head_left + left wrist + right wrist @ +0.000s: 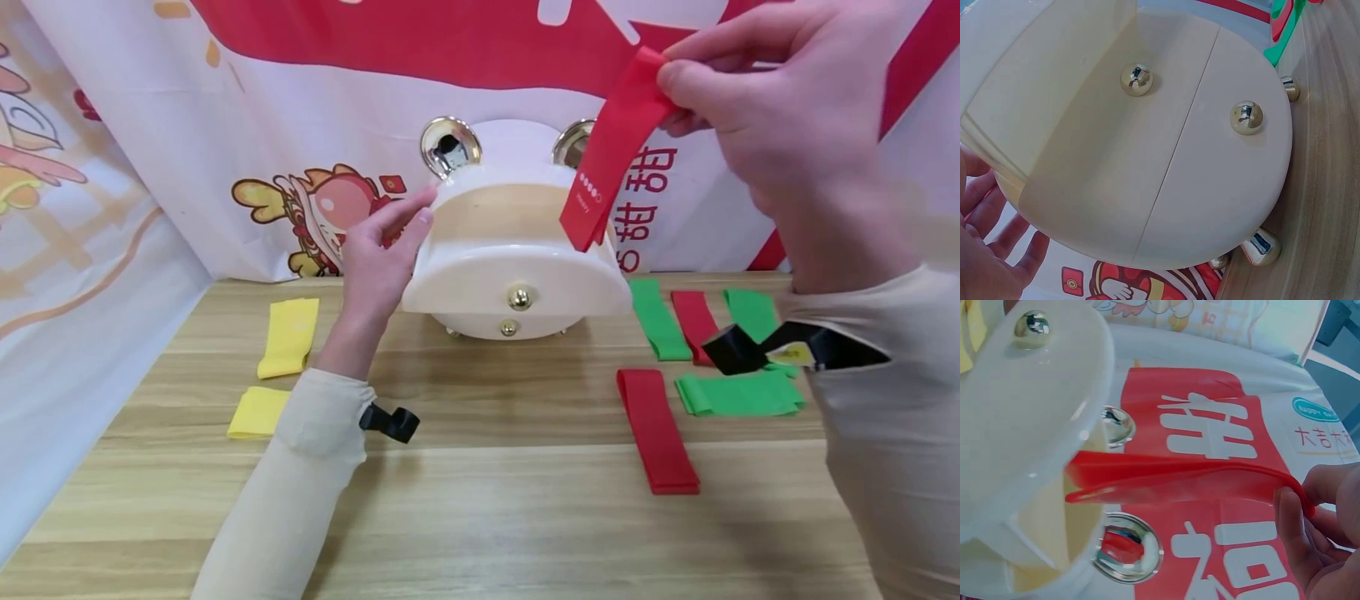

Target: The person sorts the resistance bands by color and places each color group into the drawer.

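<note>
A folded red resistance band (618, 150), printed with dots and "Heavy", is pinched at its top end by my right hand (795, 108). Its lower end hangs over the right side of a pulled-out drawer (517, 275) with a gold knob. The drawer belongs to a cream alarm-clock-shaped box (517, 142) with gold bells. My left hand (386, 250) is at the drawer's left side, thumb and forefinger extended along its rim. In the left wrist view, the left hand's fingers (1007, 237) are spread beside the box. From the right wrist, the red band (1185, 478) reaches over the drawer opening.
On the wooden table (487, 517), two yellow bands (288, 337) lie at the left. Several green bands (738, 393) and two red bands (656, 429) lie at the right. A printed cloth (322, 117) hangs behind the box.
</note>
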Demonstrator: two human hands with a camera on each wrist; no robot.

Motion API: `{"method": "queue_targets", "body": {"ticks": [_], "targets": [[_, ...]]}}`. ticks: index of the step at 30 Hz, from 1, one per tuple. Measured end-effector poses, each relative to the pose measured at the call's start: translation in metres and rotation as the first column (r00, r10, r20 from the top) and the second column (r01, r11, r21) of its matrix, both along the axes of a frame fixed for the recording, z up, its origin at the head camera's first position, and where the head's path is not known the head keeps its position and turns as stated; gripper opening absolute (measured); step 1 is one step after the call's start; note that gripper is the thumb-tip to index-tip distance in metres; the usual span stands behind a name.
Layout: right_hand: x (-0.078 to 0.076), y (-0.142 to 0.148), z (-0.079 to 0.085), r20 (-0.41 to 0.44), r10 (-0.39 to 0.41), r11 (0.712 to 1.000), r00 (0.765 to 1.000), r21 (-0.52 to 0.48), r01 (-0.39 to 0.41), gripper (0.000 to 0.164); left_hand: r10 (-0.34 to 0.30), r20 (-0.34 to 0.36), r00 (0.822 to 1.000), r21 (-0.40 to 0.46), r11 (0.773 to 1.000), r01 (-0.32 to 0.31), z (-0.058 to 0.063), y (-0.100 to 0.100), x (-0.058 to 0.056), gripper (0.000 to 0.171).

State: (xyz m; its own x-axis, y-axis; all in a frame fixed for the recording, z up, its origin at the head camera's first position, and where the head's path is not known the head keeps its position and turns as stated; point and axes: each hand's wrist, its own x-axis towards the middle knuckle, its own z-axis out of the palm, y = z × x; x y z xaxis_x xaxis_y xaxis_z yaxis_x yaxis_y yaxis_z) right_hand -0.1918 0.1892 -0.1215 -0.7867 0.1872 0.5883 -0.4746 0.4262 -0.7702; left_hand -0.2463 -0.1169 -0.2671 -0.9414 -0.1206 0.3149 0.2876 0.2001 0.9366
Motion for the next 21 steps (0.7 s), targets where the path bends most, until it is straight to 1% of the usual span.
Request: {"method": "queue_targets", "body": {"ticks": [4, 7, 10, 13, 17, 21], "targets": [[-0.003, -0.006, -0.009, 0.047, -0.051, 0.998, 0.998, 0.037, 0.049, 0.031, 0.006, 0.0, 1.0, 0.003, 1.0, -0.006, -0.001, 0.001, 0.0, 0.031], [-0.004, -0.006, -0.015, 0.08, -0.089, 0.994, 0.993, 0.065, 0.084, 0.034, 0.004, -0.008, 1.0, 0.004, 1.0, -0.004, -0.002, 0.002, -0.001, 0.031], [-0.005, -0.002, -0.02, 0.086, -0.126, 0.989, 0.988, 0.094, 0.118, 0.037, 0.007, -0.015, 1.0, 0.002, 1.0, -0.007, -0.002, 0.003, -0.001, 0.031], [-0.005, 0.003, -0.022, 0.072, -0.12, 0.989, 0.99, 0.092, 0.113, 0.035, 0.009, -0.024, 1.0, -0.004, 1.0, -0.009, -0.002, 0.003, -0.001, 0.031], [-0.002, 0.009, -0.022, 0.05, -0.083, 0.994, 0.995, 0.079, 0.079, 0.029, 0.01, -0.031, 0.999, -0.007, 1.0, -0.01, -0.001, 0.004, 0.0, 0.031], [0.002, 0.01, -0.024, 0.043, -0.093, 0.989, 0.995, 0.116, 0.088, 0.029, 0.007, -0.018, 1.0, -0.003, 1.0, -0.007, 0.0, 0.004, 0.001, 0.031]]}}
